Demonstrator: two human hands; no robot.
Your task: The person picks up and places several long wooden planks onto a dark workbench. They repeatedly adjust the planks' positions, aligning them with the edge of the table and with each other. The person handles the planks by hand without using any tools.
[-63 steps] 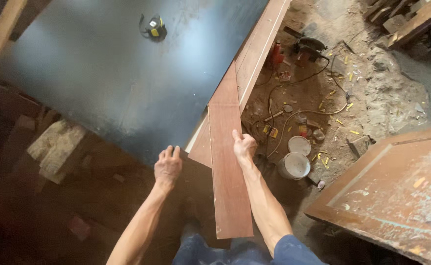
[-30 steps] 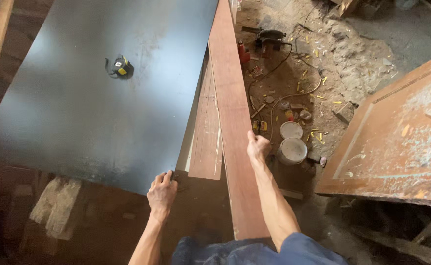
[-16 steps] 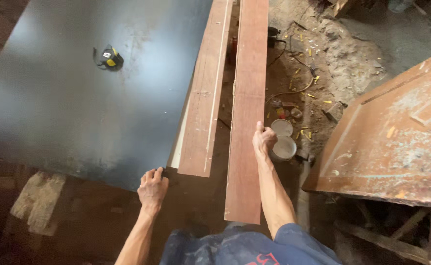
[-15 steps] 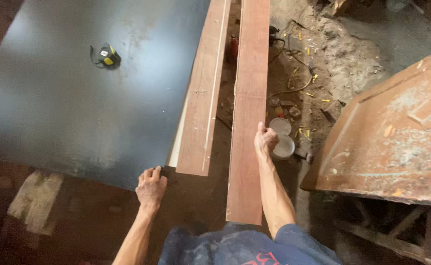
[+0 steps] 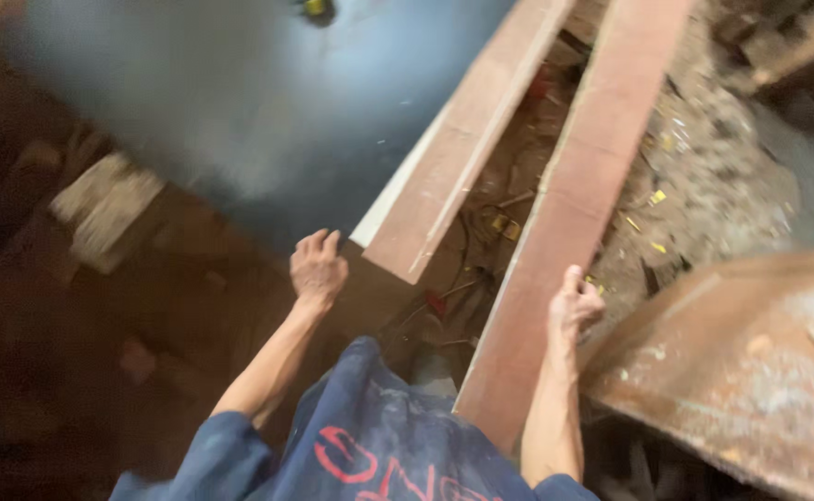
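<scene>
Dark, glossy sheet material makes up the big flat surface (image 5: 240, 102), which fills the upper left of the view. At the lower right leans a worn reddish-brown wooden panel (image 5: 750, 371), scuffed with pale paint. Between them runs a long reddish-brown wooden plank (image 5: 583, 186), slanting from the top right down towards the person's blue clothing, held over the littered dirt floor (image 5: 704, 176). A second, shorter reddish plank (image 5: 462, 148) lies along the right edge of the surface, apart from the long one. The right hand (image 5: 576, 303) grips the long plank's right edge, fingers clamped on it. The left hand (image 5: 317, 268) rests at the near corner of the surface, fingers together, holding nothing.
</scene>
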